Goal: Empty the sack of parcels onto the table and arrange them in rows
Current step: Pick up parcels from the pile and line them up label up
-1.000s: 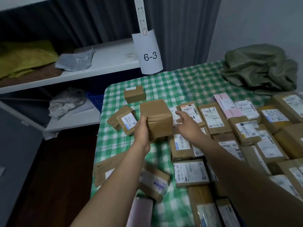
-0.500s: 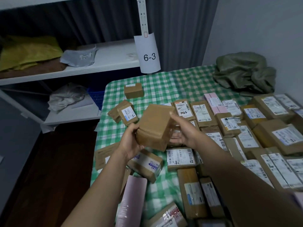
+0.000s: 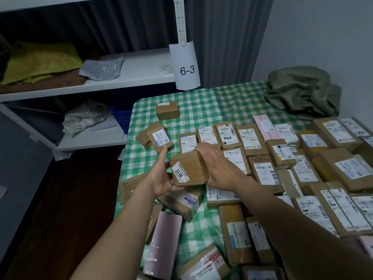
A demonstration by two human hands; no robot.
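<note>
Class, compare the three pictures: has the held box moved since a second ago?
Yes. Judged against the parcel marked 7936, the box has shifted nearer the camera, and it has been turned so its label now faces up.

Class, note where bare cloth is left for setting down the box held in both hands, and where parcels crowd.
Bare cloth: the far strip between the lone small box and the green sack; a smaller patch between the pink box and the long tan parcel. The right half is crowded.
</note>
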